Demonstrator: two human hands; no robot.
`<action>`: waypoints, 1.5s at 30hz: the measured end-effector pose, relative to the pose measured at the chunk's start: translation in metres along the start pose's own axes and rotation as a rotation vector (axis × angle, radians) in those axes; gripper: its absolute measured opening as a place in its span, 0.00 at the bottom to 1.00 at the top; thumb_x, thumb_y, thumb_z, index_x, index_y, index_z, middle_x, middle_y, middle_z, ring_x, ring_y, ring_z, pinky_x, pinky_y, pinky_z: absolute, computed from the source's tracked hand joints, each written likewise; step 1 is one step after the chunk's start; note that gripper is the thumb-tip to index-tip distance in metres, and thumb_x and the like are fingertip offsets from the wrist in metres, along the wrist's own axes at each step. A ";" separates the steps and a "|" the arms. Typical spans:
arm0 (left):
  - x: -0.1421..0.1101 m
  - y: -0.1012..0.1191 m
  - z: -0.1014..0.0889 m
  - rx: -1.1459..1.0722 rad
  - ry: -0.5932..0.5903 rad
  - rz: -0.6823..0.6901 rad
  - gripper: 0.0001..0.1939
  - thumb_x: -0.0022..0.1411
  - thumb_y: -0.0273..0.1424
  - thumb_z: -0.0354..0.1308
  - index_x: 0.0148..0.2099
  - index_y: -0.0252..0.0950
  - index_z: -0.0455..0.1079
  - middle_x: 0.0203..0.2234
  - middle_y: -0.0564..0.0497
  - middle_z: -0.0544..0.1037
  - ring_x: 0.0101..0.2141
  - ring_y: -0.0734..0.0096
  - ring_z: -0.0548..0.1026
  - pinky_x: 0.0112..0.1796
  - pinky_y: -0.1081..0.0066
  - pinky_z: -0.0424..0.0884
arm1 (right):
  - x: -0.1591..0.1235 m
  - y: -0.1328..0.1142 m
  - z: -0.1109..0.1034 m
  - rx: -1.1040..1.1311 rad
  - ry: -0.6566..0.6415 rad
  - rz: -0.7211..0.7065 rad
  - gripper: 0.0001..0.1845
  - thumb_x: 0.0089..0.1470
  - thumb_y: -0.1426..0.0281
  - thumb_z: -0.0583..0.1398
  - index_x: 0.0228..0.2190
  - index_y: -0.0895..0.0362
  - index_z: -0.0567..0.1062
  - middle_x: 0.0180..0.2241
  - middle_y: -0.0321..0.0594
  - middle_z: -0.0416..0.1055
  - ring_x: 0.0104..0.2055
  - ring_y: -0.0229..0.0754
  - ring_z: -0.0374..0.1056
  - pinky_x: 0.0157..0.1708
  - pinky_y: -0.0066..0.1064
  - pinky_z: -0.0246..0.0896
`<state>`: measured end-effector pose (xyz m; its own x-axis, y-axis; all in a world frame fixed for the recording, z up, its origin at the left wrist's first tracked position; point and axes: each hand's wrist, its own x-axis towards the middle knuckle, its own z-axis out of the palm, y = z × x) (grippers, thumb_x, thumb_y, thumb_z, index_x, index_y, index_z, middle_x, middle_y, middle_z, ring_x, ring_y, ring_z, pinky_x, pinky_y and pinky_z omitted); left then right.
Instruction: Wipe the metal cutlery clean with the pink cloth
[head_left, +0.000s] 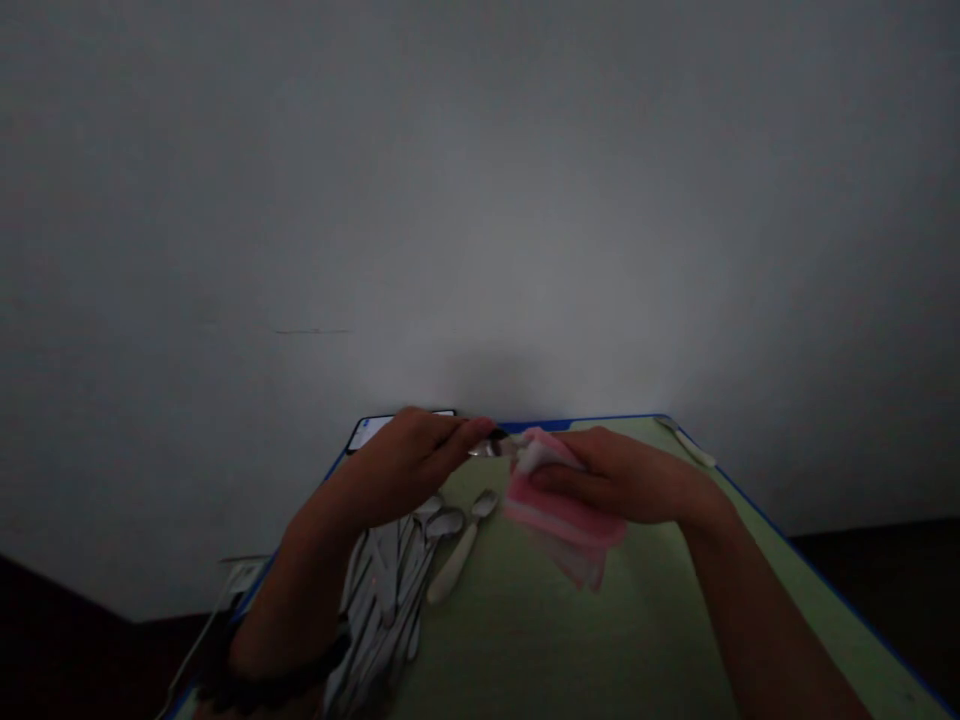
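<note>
My left hand [416, 455] is closed on the bowl end of a shiny metal spoon [493, 446], held above the table. A folded pink and white cloth [562, 505] hangs from my right hand [611, 475], whose fingers are closed on it. The cloth wraps round the spoon's other end, so the handle is hidden. Below my left hand lies a pile of metal cutlery [386, 580], partly covered by my forearm. Beside the pile rests a utensil with a cream handle [454, 570] and a metal head.
The green table [555, 640] has a blue edge and stands against a grey wall [480, 220]. At its back left corner lies a phone [367, 430] with a lit screen. Another cream-handled utensil [696, 450] lies at the back right edge. A white cable [199, 640] hangs at the left.
</note>
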<state>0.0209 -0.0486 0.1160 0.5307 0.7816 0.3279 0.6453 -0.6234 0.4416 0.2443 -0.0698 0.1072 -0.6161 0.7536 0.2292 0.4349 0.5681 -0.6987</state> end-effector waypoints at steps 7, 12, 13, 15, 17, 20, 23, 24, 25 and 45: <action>-0.003 -0.005 0.005 0.028 0.011 -0.051 0.19 0.62 0.40 0.42 0.29 0.35 0.68 0.15 0.57 0.64 0.18 0.79 0.62 0.21 0.79 0.56 | -0.019 0.005 -0.021 -0.033 -0.026 0.077 0.13 0.49 0.64 0.57 0.35 0.56 0.75 0.30 0.37 0.73 0.28 0.37 0.64 0.25 0.24 0.55; -0.002 -0.006 0.009 -0.130 0.029 0.010 0.22 0.58 0.38 0.51 0.54 0.39 0.59 0.31 0.53 0.72 0.27 0.77 0.70 0.28 0.79 0.65 | -0.025 0.011 -0.028 -0.017 -0.058 0.207 0.16 0.51 0.61 0.55 0.36 0.58 0.74 0.28 0.38 0.72 0.23 0.34 0.62 0.20 0.23 0.53; -0.002 -0.007 0.008 -0.131 0.035 0.029 0.22 0.58 0.38 0.51 0.55 0.40 0.59 0.33 0.53 0.72 0.29 0.77 0.70 0.29 0.78 0.66 | -0.026 0.013 -0.030 0.015 -0.084 0.227 0.17 0.52 0.60 0.54 0.37 0.59 0.73 0.29 0.38 0.72 0.23 0.34 0.62 0.19 0.22 0.53; -0.002 -0.009 0.006 -0.089 0.052 0.069 0.18 0.58 0.38 0.52 0.51 0.41 0.64 0.33 0.52 0.72 0.30 0.76 0.70 0.31 0.78 0.66 | -0.027 0.016 -0.033 0.097 -0.158 0.247 0.20 0.52 0.58 0.54 0.39 0.60 0.72 0.30 0.39 0.71 0.24 0.33 0.63 0.20 0.22 0.55; -0.001 -0.009 0.003 -0.043 0.070 0.102 0.15 0.57 0.38 0.54 0.47 0.41 0.68 0.33 0.53 0.72 0.30 0.76 0.70 0.30 0.77 0.66 | -0.026 0.019 -0.035 0.156 -0.226 0.268 0.21 0.52 0.57 0.54 0.40 0.60 0.71 0.31 0.39 0.71 0.25 0.33 0.63 0.22 0.22 0.57; -0.001 -0.007 0.001 -0.025 0.082 0.132 0.14 0.55 0.39 0.57 0.44 0.41 0.69 0.31 0.54 0.73 0.29 0.77 0.69 0.29 0.78 0.65 | -0.024 0.022 -0.037 0.136 -0.270 0.273 0.22 0.51 0.57 0.55 0.41 0.60 0.70 0.32 0.39 0.70 0.27 0.34 0.64 0.26 0.23 0.59; 0.000 0.000 0.004 -0.028 0.073 0.145 0.12 0.56 0.40 0.56 0.40 0.39 0.70 0.29 0.55 0.73 0.28 0.77 0.69 0.28 0.79 0.64 | -0.020 0.021 -0.034 0.076 -0.261 0.214 0.22 0.50 0.57 0.56 0.42 0.59 0.70 0.34 0.38 0.70 0.30 0.35 0.64 0.28 0.23 0.58; 0.001 0.003 0.006 -0.019 0.070 0.147 0.12 0.57 0.40 0.54 0.37 0.37 0.70 0.27 0.55 0.72 0.26 0.78 0.68 0.27 0.79 0.63 | -0.018 0.020 -0.032 0.077 -0.262 0.192 0.22 0.51 0.58 0.56 0.42 0.59 0.69 0.34 0.38 0.70 0.31 0.35 0.63 0.28 0.23 0.58; 0.002 0.006 0.008 -0.006 0.062 0.147 0.13 0.59 0.40 0.52 0.33 0.36 0.70 0.24 0.55 0.71 0.25 0.79 0.66 0.26 0.79 0.62 | -0.017 0.019 -0.030 0.086 -0.271 0.173 0.21 0.51 0.58 0.55 0.43 0.59 0.69 0.35 0.38 0.70 0.31 0.35 0.63 0.28 0.23 0.58; 0.017 0.018 0.034 -0.171 -0.043 0.094 0.20 0.62 0.40 0.44 0.22 0.33 0.61 0.16 0.58 0.60 0.19 0.80 0.58 0.20 0.79 0.52 | -0.004 0.016 -0.011 0.057 -0.212 0.139 0.19 0.53 0.56 0.52 0.27 0.60 0.68 0.21 0.32 0.59 0.21 0.29 0.51 0.19 0.21 0.47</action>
<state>0.0606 -0.0469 0.1010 0.6099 0.7161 0.3396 0.4909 -0.6777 0.5474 0.2605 -0.0600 0.1031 -0.6797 0.7334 -0.0147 0.4912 0.4401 -0.7517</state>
